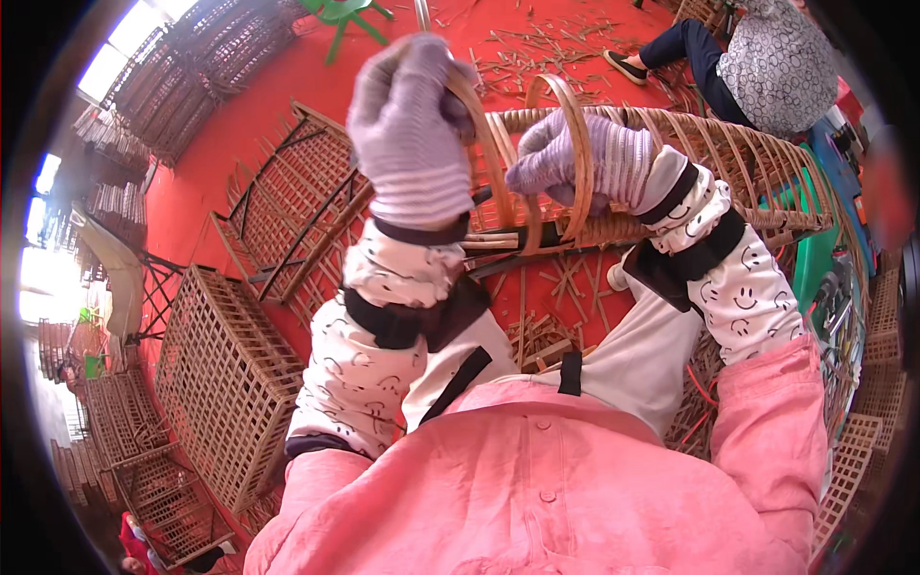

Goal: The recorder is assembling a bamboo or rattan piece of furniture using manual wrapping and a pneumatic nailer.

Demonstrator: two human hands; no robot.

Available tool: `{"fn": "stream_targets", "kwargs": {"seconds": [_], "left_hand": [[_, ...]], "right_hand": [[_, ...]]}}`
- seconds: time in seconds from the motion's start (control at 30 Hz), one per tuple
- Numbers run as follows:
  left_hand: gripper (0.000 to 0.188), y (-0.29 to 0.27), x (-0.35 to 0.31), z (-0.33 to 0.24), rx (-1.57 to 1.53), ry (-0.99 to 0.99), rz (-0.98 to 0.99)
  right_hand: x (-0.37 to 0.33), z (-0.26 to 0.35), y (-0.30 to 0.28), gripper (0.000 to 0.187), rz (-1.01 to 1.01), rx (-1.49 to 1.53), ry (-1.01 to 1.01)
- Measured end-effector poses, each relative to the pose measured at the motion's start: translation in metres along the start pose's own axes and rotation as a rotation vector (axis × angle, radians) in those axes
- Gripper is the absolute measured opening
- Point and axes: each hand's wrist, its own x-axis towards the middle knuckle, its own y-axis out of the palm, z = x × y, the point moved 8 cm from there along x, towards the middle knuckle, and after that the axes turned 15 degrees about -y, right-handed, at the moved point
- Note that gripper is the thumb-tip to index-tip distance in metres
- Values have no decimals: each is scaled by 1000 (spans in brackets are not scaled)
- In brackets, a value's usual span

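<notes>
A long woven basket frame [728, 144] lies across in front of me, its rim wrapped with tan cane. My left hand [412, 120], in a purple-grey knitted glove, is raised beyond the rim and closed on a flat, bendy bamboo strip [489, 139]. The strip curves down from that fist, and loops of it stand around the rim. In a matching glove, my right hand [585, 158] is closed at the rim, with one upright loop passing in front of it. Its fingertips are partly hidden, so what they grip is unclear.
Slatted wooden racks [302, 201] and a lattice crate [230, 383] stand to the left. Cut strips [565, 57] litter the red floor [460, 19]. A green stool [345, 14] is at the far edge. Another person [776, 67] sits at the far right.
</notes>
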Motion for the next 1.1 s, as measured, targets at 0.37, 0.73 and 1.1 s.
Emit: {"fn": "stream_targets", "kwargs": {"seconds": [0.37, 0.73, 1.1], "left_hand": [[9, 63, -124, -21, 581, 162, 881], [9, -28, -165, 75, 767, -274, 852], [11, -53, -152, 103, 784, -223, 629]], "right_hand": [[-50, 20, -40, 18, -620, 104, -432], [-114, 55, 52, 30, -361, -776, -999], [-54, 42, 55, 57, -83, -1196, -307]]}}
